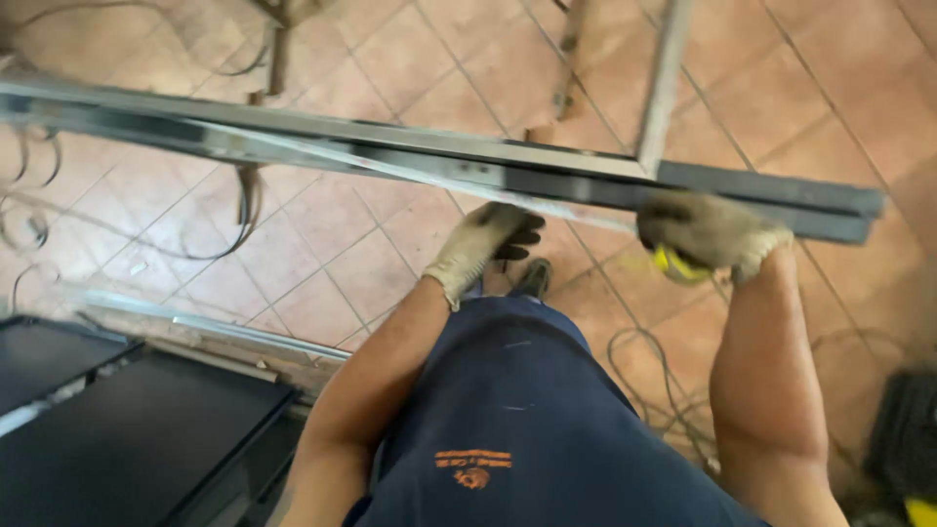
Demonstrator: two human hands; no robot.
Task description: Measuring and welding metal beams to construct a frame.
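Gloved hands at a metal frame

Frame of dark metal bars runs across above the tiled floor, just above both hands. Left hand, gloved, curls loosely beneath its lower edge, touching it. Right hand is clenched around a yellow tool under the bar. Cables lie below.

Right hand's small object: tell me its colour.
Yellow object, gripped in the gloved right hand; head view.
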